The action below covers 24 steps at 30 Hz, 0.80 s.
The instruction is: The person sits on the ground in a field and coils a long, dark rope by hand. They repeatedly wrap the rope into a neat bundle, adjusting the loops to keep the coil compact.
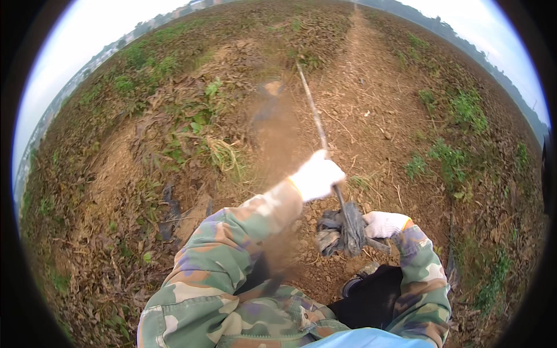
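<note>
My left hand [317, 176], in a white knit glove, is closed around a long narrow strip [314, 106], apparently twisted plastic film. The strip runs away from me along the soil, its far part pale and dirt-coated. Between my hands it looks dark and joins a crumpled bundle of grey-black plastic film [343, 228]. My right hand [385, 224], gloved the same way, grips the bundle from its right side, with the fingertips partly hidden. A short loose end [378, 245] sticks out under that hand.
Bare brown soil [370, 108] forms a track ahead. Dry leaves and stalks [174, 117] cover the ridge on the left, and green weeds [452, 161] grow at right. More dark film [169, 213] lies partly buried at left. My shoe [363, 274] stands below the bundle.
</note>
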{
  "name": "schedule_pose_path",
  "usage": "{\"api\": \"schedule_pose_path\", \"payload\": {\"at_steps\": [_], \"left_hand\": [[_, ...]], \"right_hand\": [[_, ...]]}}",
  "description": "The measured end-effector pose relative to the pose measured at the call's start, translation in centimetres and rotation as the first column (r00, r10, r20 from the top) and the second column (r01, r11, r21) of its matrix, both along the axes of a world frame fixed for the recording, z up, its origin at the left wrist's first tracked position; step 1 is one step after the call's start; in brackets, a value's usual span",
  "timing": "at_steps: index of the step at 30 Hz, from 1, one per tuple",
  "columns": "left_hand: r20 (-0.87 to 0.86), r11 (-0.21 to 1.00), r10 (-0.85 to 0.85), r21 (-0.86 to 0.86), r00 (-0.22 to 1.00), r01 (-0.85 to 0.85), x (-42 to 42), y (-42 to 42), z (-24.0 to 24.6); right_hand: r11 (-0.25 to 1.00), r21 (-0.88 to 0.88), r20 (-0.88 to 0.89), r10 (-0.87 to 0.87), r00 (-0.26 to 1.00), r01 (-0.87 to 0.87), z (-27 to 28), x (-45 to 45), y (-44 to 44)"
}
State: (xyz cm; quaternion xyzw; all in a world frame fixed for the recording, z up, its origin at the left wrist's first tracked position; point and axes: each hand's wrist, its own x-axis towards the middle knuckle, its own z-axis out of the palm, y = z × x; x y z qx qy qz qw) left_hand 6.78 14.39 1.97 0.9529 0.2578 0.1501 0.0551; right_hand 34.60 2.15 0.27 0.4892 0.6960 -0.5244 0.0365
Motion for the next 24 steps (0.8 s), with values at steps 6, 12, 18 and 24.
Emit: {"api": "schedule_pose_path", "payload": {"at_steps": [6,12,18,24], "left_hand": [[0.069,0.884,0.446,-0.185,0.892,-0.428,-7.5,8.5,-2.2],[-0.315,0.896,0.353,-0.156,0.881,-0.415,-3.1,5.4,-1.4],[-0.120,0.963,-0.204,-0.206,0.972,0.177,4.1,-4.4,-1.0],[-0.167,0.975,-0.214,-0.088,0.962,0.202,4.5,-4.7,1.0]], "right_hand": [[0.952,-0.076,-0.619,-0.278,0.735,0.296,1.1,-0.2,-4.9],[0.535,0.061,-0.473,-0.728,0.497,0.843,7.3,3.2,-3.8],[0.354,-0.009,-0.453,-0.835,0.312,0.935,3.3,8.6,1.7],[0.571,0.301,-0.147,-0.764,0.629,0.764,2.4,7.3,0.3]]}}
